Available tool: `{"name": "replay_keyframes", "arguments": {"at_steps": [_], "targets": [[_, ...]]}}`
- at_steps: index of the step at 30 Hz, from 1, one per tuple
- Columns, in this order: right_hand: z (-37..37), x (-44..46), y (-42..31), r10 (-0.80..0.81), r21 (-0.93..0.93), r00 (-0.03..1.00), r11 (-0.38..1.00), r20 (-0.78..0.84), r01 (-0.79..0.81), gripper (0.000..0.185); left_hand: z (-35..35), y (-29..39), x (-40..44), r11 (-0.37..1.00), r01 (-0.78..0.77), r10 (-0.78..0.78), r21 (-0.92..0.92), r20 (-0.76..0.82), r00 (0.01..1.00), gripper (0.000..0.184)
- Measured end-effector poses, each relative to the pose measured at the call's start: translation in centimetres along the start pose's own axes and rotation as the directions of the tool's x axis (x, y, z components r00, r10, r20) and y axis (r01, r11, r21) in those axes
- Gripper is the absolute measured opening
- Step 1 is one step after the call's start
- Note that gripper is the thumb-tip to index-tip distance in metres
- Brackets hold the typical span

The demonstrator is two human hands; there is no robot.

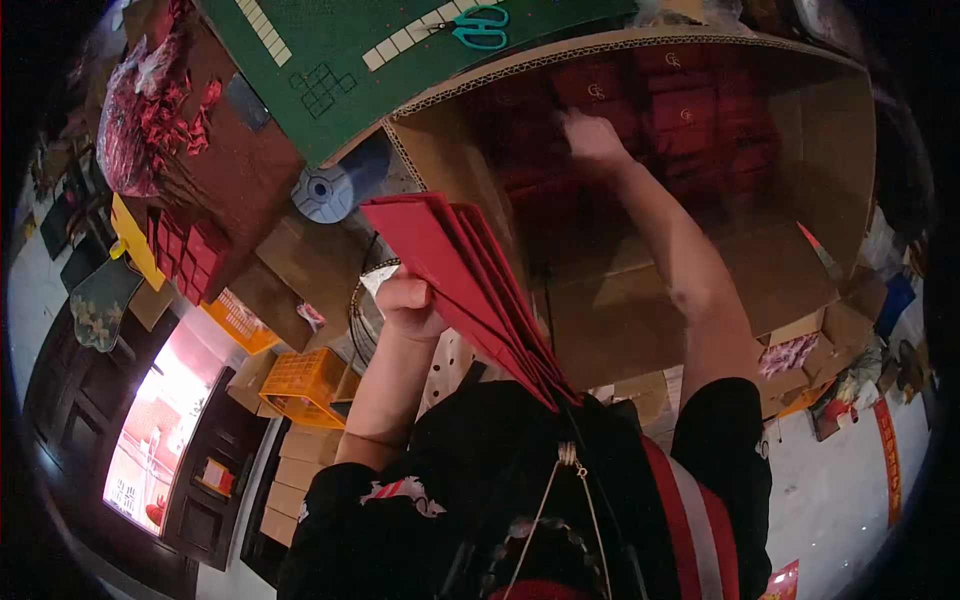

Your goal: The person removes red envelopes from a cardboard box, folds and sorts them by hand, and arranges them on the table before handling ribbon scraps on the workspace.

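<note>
My left hand [408, 305] is closed around a bundle of flat red paper bags [465, 275], its thumb lying across the outer face. The bundle tilts, its lower end against my black shirt and its folded layers fanned along the right side. My right hand [597, 142] reaches into a large cardboard box [450, 165], beside stacked red packages [690, 110] with gold emblems. That hand looks curled, but its fingers are blurred and partly turned away, so I cannot tell whether they grip anything.
A green cutting mat [350, 45] with teal-handled scissors [480, 27] lies beyond the box. At left are a blue-grey cylinder [325, 192], red packages [190, 250] on a brown surface and an orange crate [305, 385]. Another carton [800, 345] stands at right.
</note>
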State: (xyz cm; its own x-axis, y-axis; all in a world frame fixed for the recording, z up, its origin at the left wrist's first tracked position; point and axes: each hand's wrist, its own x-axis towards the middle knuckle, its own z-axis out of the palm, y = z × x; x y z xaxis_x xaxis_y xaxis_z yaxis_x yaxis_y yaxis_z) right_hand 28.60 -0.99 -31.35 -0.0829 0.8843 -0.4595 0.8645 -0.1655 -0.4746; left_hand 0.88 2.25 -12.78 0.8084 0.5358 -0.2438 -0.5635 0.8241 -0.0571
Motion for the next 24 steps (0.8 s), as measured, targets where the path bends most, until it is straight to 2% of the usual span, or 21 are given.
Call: {"name": "replay_keyframes", "arguments": {"at_steps": [1, 2, 3, 4, 5, 6, 8, 10, 11, 12, 13, 14, 15, 16, 17, 18, 20, 21, 23, 24], "targets": [[-0.1, -0.8, 0.0, -0.004, 0.005, 1.000, 1.000, 0.000, 0.004, 0.041, 0.5, 0.1, 0.1, 0.996, -0.004, 0.007, 0.084, -0.036, 0.999, 0.066], [-0.4, -1.7, 0.4, 0.012, 0.046, 0.995, 0.999, -0.102, -0.008, 0.045, 1.0, 0.1, 0.2, 0.986, -0.002, 0.014, 0.168, -0.072, 0.997, 0.063], [-0.9, -2.5, 0.3, 0.036, 0.087, 0.979, 0.996, -0.201, -0.019, 0.049, 2.2, 0.2, 0.0, 0.968, 0.012, 0.047, 0.252, -0.229, 0.972, 0.064], [-2.8, -3.4, -0.3, 0.041, 0.089, 0.978, 0.996, -0.203, -0.023, 0.049, 3.4, 0.3, -0.1, 0.944, 0.053, 0.079, 0.326, -0.380, 0.922, 0.066], [-6.2, -4.5, -1.0, 0.174, 0.314, 0.976, 0.941, -0.129, -0.126, 0.053, 3.8, 0.6, 0.2, 0.920, 0.090, 0.060, 0.382, -0.363, 0.930, 0.069], [-9.0, -5.6, -1.4, 0.287, 0.512, 0.957, 0.827, -0.033, -0.230, 0.057, 4.7, 0.8, 0.7, 0.880, 0.144, 0.042, 0.452, -0.376, 0.925, 0.068], [-12.4, -7.9, -1.3, 0.282, 0.534, 0.955, 0.824, -0.092, -0.191, 0.057, 7.0, 0.8, 2.1, 0.831, 0.202, 0.013, 0.519, -0.380, 0.925, 0.068], [-14.9, -10.1, -1.7, 0.268, 0.554, 0.951, 0.821, -0.156, -0.141, 0.057, 9.4, 0.3, 4.0, 0.474, 0.318, 0.087, 0.821, -0.403, 0.911, 0.062], [-15.8, -11.1, -2.2, 0.186, 0.687, 0.973, 0.725, -0.137, -0.043, 0.054, 10.4, -0.6, 5.8, 0.412, 0.234, 0.069, 0.881, -0.286, 0.956, 0.062], [-16.9, -12.2, -2.9, 0.098, 0.800, 0.986, 0.599, -0.133, 0.048, 0.052, 10.2, -1.3, 6.9, 0.326, 0.228, 0.086, 0.917, -0.269, 0.959, 0.066], [-19.2, -13.1, -5.2, 0.109, 0.750, 0.990, 0.662, -0.089, -0.005, 0.047, 9.7, -1.7, 7.9, 0.237, 0.221, 0.101, 0.946, -0.250, 0.963, 0.069], [-19.4, -13.5, -5.6, 0.114, 0.750, 0.989, 0.661, -0.099, -0.001, 0.047, 8.0, -1.9, 8.3, 0.074, 0.183, 0.131, 0.980, -0.191, 0.973, 0.075], [-19.4, -13.9, -5.7, 0.109, 0.748, 0.987, 0.663, -0.122, 0.019, 0.048, 8.3, -1.8, 8.8, 0.068, 0.180, 0.124, 0.981, -0.187, 0.975, 0.075], [-19.4, -14.1, -5.9, 0.106, 0.747, 0.984, 0.663, -0.144, 0.038, 0.049, 8.8, -1.4, 9.2, 0.150, 0.222, 0.099, 0.963, -0.238, 0.966, 0.075], [-19.5, -13.9, -5.9, 0.060, 0.793, 0.971, 0.590, -0.231, 0.152, 0.054, 9.1, -1.3, 9.4, 0.232, 0.267, 0.070, 0.935, -0.290, 0.954, 0.075], [-20.0, -13.7, -6.1, 0.072, 0.799, 0.970, 0.583, -0.233, 0.148, 0.054, 9.0, -1.5, 9.2, 0.205, 0.216, 0.122, 0.955, -0.243, 0.962, 0.074], [-21.7, -13.6, -6.6, -0.154, 0.859, 0.969, 0.451, -0.191, 0.241, 0.055, 8.8, -0.6, 9.0, 0.199, 0.246, 0.059, 0.949, -0.262, 0.963, 0.076], [-22.1, -13.0, -7.1, -0.221, 0.848, 0.945, 0.425, -0.242, 0.316, 0.054, 9.0, 0.4, 8.8, 0.210, 0.414, -0.048, 0.886, -0.414, 0.909, 0.080], [-22.4, -11.5, -8.1, -0.294, 0.815, 0.905, 0.409, -0.308, 0.410, 0.049, 8.0, 1.6, 7.3, 0.422, 0.388, -0.023, 0.819, -0.418, 0.908, 0.075], [-22.6, -10.9, -8.5, -0.307, 0.796, 0.896, 0.424, -0.322, 0.432, 0.044, 8.2, 1.8, 6.6, 0.492, 0.307, 0.077, 0.814, -0.392, 0.917, 0.075]]}}
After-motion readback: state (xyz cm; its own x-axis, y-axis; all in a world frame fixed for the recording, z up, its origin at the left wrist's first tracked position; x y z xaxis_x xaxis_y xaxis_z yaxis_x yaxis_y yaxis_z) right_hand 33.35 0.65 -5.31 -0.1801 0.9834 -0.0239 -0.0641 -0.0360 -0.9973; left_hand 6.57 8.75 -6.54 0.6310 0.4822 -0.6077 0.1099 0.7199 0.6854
